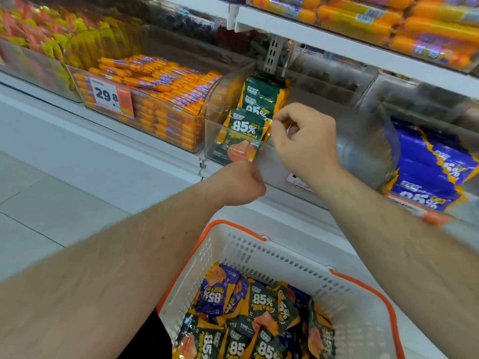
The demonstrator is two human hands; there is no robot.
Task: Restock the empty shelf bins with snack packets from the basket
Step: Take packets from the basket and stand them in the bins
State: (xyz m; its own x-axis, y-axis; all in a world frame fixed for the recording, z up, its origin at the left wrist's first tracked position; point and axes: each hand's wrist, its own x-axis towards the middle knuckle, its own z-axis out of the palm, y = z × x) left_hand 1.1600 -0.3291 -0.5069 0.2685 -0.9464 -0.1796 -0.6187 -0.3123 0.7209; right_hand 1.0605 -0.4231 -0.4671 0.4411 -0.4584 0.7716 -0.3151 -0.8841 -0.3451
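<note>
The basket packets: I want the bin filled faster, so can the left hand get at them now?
Probably yes: the basket is open-topped, just below the left hand, nothing covering its packets.

bin [363,149]: clear, on shelf, few dark-green packets [243,130] standing at left
basket [285,257]: white, orange-rimmed, holds mixed packets

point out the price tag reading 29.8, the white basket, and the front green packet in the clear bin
price tag [110,97]: head view, on the printed digits
white basket [280,257]: head view, on its perforated back wall
front green packet [242,134]: head view, on its printed face
</note>
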